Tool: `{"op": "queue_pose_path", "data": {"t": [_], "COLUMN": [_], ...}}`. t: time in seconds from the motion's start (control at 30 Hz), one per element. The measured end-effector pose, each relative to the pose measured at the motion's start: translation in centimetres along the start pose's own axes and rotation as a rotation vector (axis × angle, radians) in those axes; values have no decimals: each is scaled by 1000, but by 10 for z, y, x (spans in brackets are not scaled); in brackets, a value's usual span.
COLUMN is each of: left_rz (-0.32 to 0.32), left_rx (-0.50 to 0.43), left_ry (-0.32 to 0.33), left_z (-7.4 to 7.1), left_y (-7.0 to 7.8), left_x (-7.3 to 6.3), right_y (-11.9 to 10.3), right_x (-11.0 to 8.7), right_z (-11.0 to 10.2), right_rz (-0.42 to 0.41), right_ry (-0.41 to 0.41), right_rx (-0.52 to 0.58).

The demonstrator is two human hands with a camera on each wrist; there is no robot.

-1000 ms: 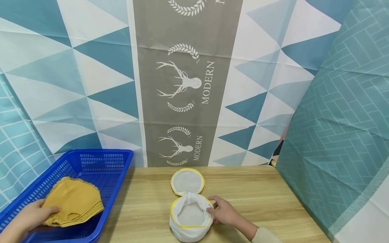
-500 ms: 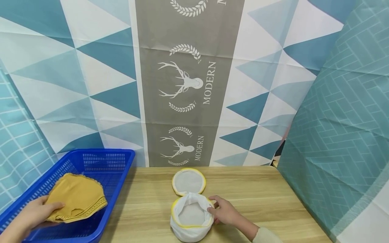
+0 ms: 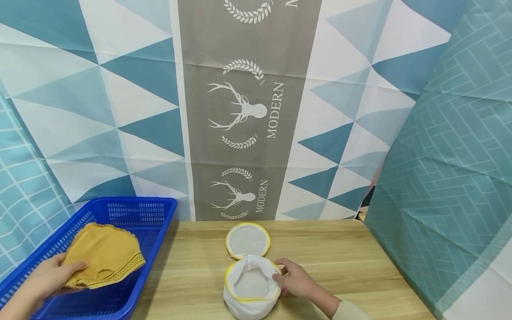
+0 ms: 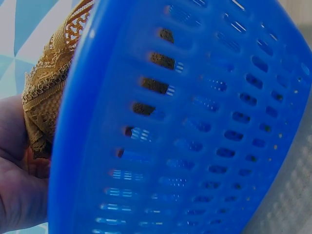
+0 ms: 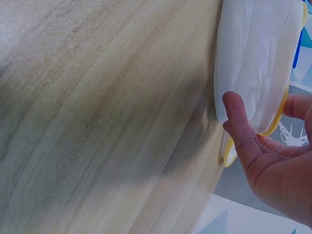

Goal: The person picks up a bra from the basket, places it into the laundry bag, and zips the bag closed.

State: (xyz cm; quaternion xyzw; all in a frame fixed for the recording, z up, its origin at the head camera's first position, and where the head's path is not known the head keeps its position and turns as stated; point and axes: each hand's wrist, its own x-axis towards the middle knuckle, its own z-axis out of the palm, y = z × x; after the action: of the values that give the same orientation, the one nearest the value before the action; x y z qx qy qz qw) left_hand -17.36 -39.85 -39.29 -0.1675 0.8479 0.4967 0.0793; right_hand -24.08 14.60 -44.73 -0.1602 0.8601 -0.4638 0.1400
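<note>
My left hand (image 3: 54, 275) pinches a pair of mustard-yellow briefs (image 3: 105, 255) by one side, thumb on top, over the blue basket (image 3: 170, 209). The briefs have a scalloped edge and an openwork lace band. In the left wrist view, part of their lace (image 4: 46, 92) shows beyond the basket's perforated wall (image 4: 195, 136). On the table, a round white mesh laundry bag (image 3: 250, 306) with yellow trim stands with its lid (image 3: 248, 240) folded back. My right hand (image 3: 296, 278) grips its right rim, thumb at the top edge and fingers along the outer side (image 5: 248, 73).
The wood-grain table (image 3: 328, 249) reaches back to a patterned hanging cloth (image 3: 240, 111). A teal brick-print cloth (image 3: 448, 178) hangs along the right side. The basket takes up the left, beside a blue grid-patterned cloth (image 3: 24, 178).
My left hand has lifted the briefs slightly and carried them a little to the right above the basket. My right hand keeps its place on the laundry bag's rim.
</note>
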Motion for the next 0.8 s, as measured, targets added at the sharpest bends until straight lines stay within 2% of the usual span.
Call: {"op": "queue_pose_path", "data": {"t": [0.33, 0.47, 0.8], "left_rz": [71, 104, 115], "left_rx": [15, 14, 42], "left_ry": [16, 4, -1], "left_z": [5, 6, 9], "left_y": [8, 12, 25], "left_x": [-3, -5, -8], "right_y": [-2, -3, -3], "right_x": [0, 1, 4], "right_z": [1, 2, 1], "right_rz": [12, 32, 26], "right_ry": [-6, -2, -10], "right_rx": [-10, -19, -34]}}
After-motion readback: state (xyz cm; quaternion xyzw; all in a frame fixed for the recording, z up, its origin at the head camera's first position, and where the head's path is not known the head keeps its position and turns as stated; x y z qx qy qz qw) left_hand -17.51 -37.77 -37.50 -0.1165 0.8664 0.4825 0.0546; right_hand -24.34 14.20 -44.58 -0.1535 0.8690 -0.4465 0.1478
